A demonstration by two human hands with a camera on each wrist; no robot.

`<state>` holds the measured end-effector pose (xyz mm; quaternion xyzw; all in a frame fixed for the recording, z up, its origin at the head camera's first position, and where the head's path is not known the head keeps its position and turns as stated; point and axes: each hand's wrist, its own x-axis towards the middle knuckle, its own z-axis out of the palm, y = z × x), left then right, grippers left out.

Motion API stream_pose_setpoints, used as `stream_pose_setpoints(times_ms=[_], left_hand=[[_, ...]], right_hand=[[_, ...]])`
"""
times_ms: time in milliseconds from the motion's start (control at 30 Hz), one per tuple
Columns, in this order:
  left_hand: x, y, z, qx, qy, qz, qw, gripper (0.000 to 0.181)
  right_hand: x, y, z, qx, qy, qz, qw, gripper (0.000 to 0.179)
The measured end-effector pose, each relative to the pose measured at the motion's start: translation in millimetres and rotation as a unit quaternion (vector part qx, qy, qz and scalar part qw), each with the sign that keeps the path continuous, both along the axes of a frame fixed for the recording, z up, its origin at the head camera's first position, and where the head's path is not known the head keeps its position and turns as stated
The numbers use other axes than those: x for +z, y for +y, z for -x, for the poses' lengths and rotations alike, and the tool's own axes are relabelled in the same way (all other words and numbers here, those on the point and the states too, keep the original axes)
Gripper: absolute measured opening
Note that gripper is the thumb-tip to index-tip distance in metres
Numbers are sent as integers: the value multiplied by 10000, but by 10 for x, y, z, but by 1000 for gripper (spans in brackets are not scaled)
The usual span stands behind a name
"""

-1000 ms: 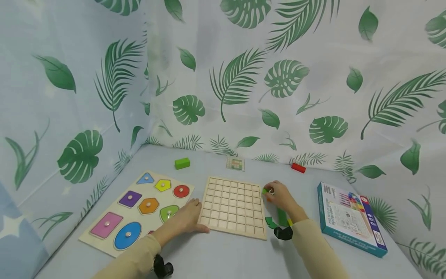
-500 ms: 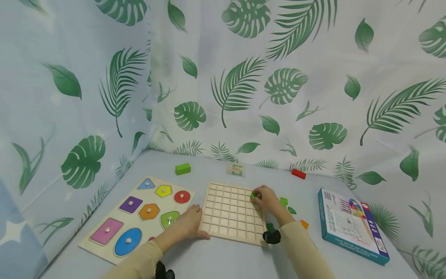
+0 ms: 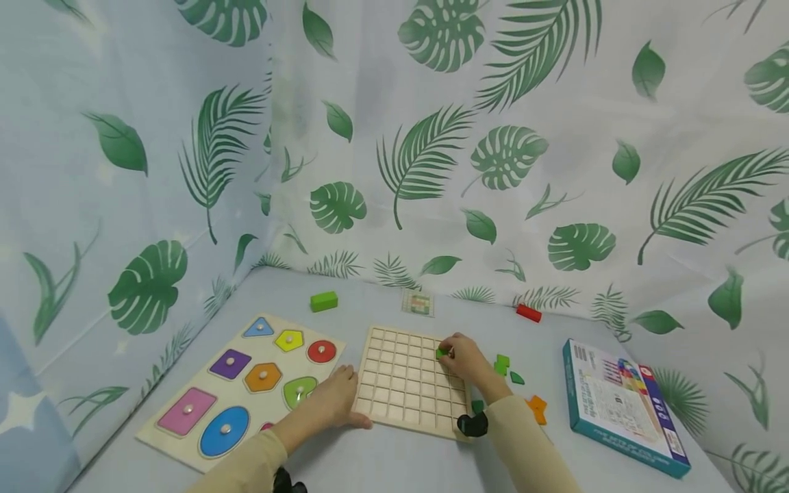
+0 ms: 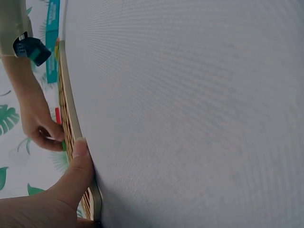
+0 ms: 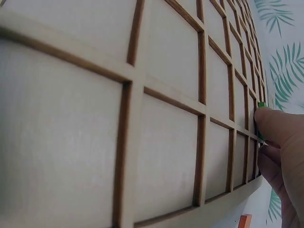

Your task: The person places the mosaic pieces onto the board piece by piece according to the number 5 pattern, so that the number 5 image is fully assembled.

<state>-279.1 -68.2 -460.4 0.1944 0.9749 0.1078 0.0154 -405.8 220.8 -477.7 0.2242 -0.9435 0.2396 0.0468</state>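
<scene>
A wooden grid board (image 3: 401,383) lies flat in the middle of the table. My left hand (image 3: 331,396) rests at its near left corner, fingers along the left side; in the left wrist view the straight thumb (image 4: 78,166) presses on the board's edge. At the board's far right part, my right hand (image 3: 466,359) pinches a small green block (image 3: 440,353) between thumb and fingers. Only a sliver of this green block (image 5: 261,105) shows past the fingers in the right wrist view; the rest is hidden.
Loose green pieces (image 3: 502,363) and an orange piece (image 3: 537,409) lie right of the board. A knobbed shape puzzle (image 3: 203,366) is at left, a teal-edged box (image 3: 622,404) at right. Behind stand a green block (image 3: 323,301), a pattern card (image 3: 418,302) and a red block (image 3: 529,313).
My right hand has moved left from beside the board to over its far right cells, carrying the green block. The loose pieces have come into view. The left hand stays in place.
</scene>
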Motion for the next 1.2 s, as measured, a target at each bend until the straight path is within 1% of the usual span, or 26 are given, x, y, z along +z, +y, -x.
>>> stream_pose_setpoints(times_ms=[133, 233, 367, 467, 567, 667, 767, 833, 1000, 1067, 1133, 1200], left_hand=[[4, -6, -4, 14, -53, -10, 10000, 99], [8, -8, -4, 33, -71, -94, 9999, 99], [0, -8, -9, 47, -90, -206, 9997, 99], [-10, -5, -1, 27, -76, -210, 9997, 98], [-5, -1, 6, 20, -63, -194, 9998, 98], [-12, -3, 5, 33, -94, -245, 9996, 99], [-34, -14, -1, 20, -127, -284, 9995, 99], [-49, -21, -1, 1, -129, -305, 9995, 99], [-64, -20, 20, 0, -94, -229, 9997, 99], [-68, -16, 30, 3, -70, -193, 9998, 99], [-68, -14, 33, 11, -81, -217, 9997, 99], [-69, -16, 30, -2, -92, -262, 9996, 100]], right_hand=[[1, -7, -19, -18, 49, -18, 10000, 12], [5, -10, -32, -49, 77, -49, 9999, 13], [6, -12, -43, -87, 84, -96, 9999, 18], [3, -7, -44, -138, 54, -103, 9998, 21], [8, -1, -46, -156, 31, -65, 9999, 23], [11, 11, -53, -123, 94, 4, 9999, 24], [5, 31, -65, -147, 211, 45, 9997, 22], [2, 54, -69, -238, 376, 73, 9990, 19], [23, 169, -56, -475, 1022, 120, 9936, 13], [32, 238, -50, -532, 1169, 56, 9917, 15], [41, 316, -47, -644, 1143, -12, 9914, 17], [45, 395, -43, -781, 1017, -130, 9917, 20]])
